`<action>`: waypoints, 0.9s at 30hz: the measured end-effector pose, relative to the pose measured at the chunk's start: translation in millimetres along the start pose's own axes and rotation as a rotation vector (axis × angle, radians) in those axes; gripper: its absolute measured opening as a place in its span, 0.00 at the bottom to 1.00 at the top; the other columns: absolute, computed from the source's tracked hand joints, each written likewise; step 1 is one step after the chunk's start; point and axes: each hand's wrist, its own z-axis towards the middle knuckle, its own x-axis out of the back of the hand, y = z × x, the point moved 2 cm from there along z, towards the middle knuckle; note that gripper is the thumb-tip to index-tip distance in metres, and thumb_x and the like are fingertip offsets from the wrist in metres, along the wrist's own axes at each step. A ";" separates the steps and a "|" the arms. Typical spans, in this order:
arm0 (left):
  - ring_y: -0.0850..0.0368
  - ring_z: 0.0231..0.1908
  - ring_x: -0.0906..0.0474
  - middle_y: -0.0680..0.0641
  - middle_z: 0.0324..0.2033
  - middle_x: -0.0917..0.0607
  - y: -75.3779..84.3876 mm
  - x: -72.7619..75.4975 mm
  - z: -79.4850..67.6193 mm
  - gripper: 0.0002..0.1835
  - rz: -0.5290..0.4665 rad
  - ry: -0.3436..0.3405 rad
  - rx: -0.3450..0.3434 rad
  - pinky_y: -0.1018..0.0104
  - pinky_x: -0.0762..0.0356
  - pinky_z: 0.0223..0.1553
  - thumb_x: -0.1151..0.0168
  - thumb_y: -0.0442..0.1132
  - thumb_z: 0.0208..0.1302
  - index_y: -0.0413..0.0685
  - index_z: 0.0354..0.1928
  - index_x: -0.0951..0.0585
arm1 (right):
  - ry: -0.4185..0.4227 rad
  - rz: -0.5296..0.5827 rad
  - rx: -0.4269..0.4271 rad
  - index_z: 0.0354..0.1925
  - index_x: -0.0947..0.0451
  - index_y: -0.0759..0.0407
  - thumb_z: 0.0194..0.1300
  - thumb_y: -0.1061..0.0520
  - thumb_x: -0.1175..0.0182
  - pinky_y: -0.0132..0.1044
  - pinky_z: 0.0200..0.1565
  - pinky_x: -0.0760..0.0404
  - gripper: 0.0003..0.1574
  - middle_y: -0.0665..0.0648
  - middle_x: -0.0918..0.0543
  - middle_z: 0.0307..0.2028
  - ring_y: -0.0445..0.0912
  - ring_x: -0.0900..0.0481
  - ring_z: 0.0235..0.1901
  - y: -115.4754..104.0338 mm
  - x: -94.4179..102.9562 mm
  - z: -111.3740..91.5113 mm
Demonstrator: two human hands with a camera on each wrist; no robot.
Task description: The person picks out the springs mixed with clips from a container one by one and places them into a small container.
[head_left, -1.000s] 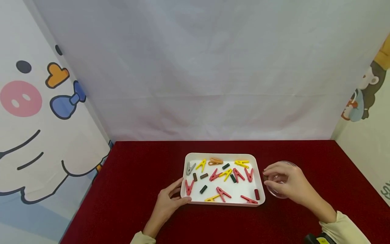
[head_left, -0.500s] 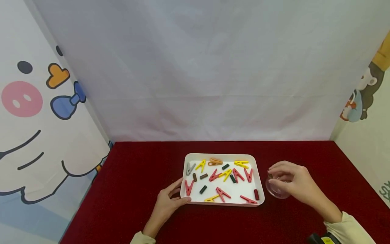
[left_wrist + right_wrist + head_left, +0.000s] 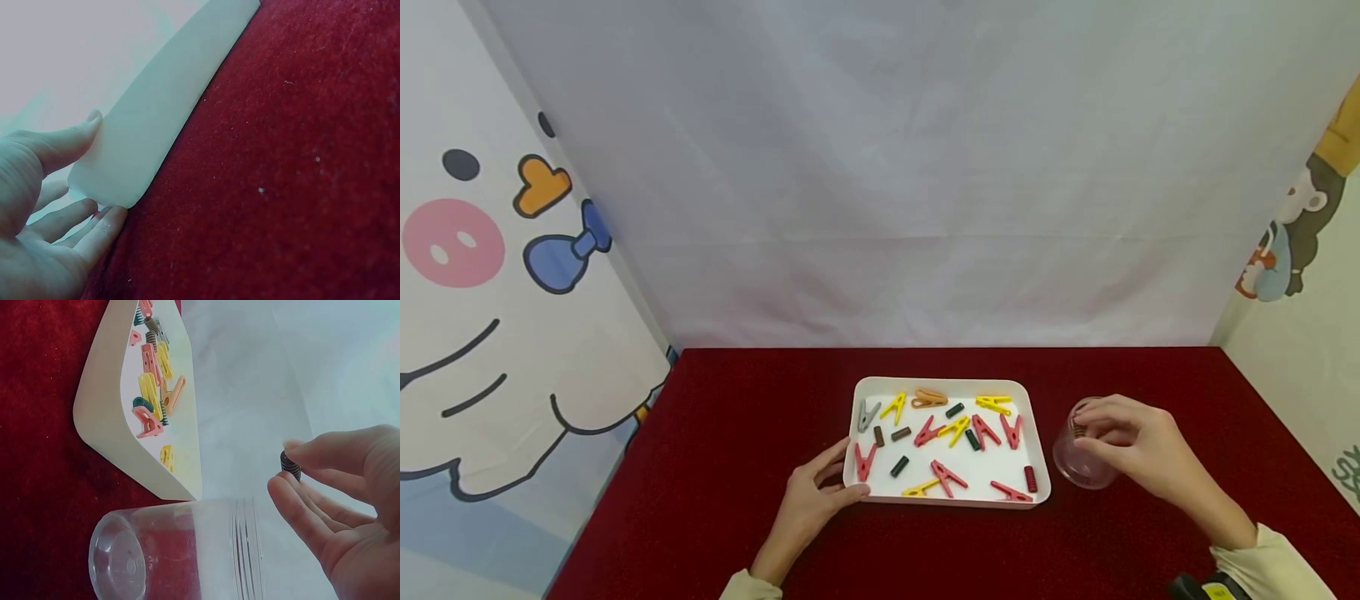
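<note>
A white rectangular tray (image 3: pixel 917 502) holds several plastic clothespins, among them a red one (image 3: pixel 950 477) and a yellow one (image 3: pixel 894 407), plus small coil springs such as a dark green spring (image 3: pixel 900 466). My left hand (image 3: pixel 812 492) grips its near left corner, thumb on the front wall and fingers round the side. To the tray's right stands a clear plastic jar (image 3: pixel 1084 473) with its mouth up. Above the mouth, my right hand (image 3: pixel 1131 437) pinches a dark brown coil spring (image 3: pixel 290 465) between thumb and fingertips. In the right wrist view the spring is higher than the jar's threaded rim.
A dark red cloth (image 3: pixel 737 433) covers the table. Behind it hangs a pale cloth backdrop (image 3: pixel 925 183). Printed cartoon panels stand at the left (image 3: pixel 490 350) and right sides. A dark red spring (image 3: pixel 1031 479) lies by the tray's right wall.
My right hand has moved a little to the right with the brown spring, from beside the tray's edge to above the jar's mouth. My left hand stays at the tray corner.
</note>
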 end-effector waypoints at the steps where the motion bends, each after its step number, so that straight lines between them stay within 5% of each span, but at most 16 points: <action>1: 0.44 0.54 0.27 0.37 0.58 0.26 -0.1 -0.1 0.0 0.39 -0.001 -0.001 -0.005 0.58 0.22 0.46 0.24 0.33 0.45 0.44 0.64 0.28 | 0.003 -0.006 -0.003 0.35 0.16 0.59 0.44 0.69 0.26 0.25 0.31 0.21 0.17 0.56 0.18 0.39 0.38 0.21 0.31 0.6 0.5 -0.3; 27: 0.45 0.53 0.26 0.39 0.57 0.24 0.6 0.5 -1.3 0.39 -0.005 0.007 -0.014 0.59 0.23 0.45 0.24 0.34 0.46 0.46 0.63 0.27 | 0.055 -0.068 -0.075 0.36 0.17 0.61 0.46 0.68 0.27 0.25 0.28 0.22 0.16 0.56 0.18 0.34 0.35 0.21 0.28 18.0 11.7 -5.3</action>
